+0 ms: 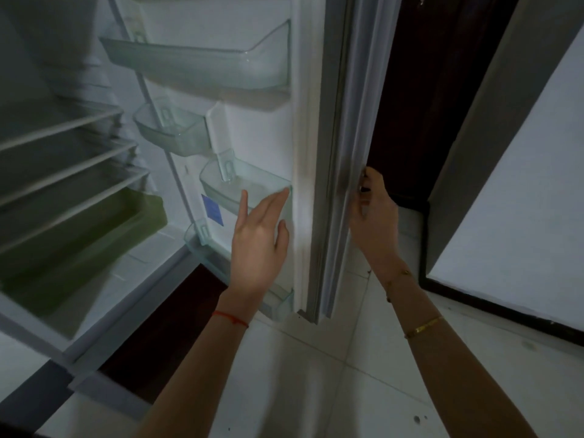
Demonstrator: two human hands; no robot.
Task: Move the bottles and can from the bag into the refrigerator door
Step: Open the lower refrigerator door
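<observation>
At the far left the refrigerator's open compartment shows three wire shelves (pixel 63 153) stacked one above another, with a greenish crisper drawer (pixel 94 235) beneath them. Next comes the refrigerator door (pixel 259 134), swung open, its inner face carrying four clear bins in view: a wide top bin (pixel 202 63), a small one (pixel 172 131) lower left, a third (pixel 243 191) lower right, and a bottom bin (pixel 278 301) near the floor; none holds anything visible. A blue sticker (pixel 211 210) sits on the liner. The left hand (pixel 259 238) is spread open, holding nothing, fingertips at the third bin's front rim. The right hand (pixel 374 207) curls around the door's outer edge, gripping it. No bag, bottles or can appear. A white-tiled floor (pixel 347 374) lies below.
</observation>
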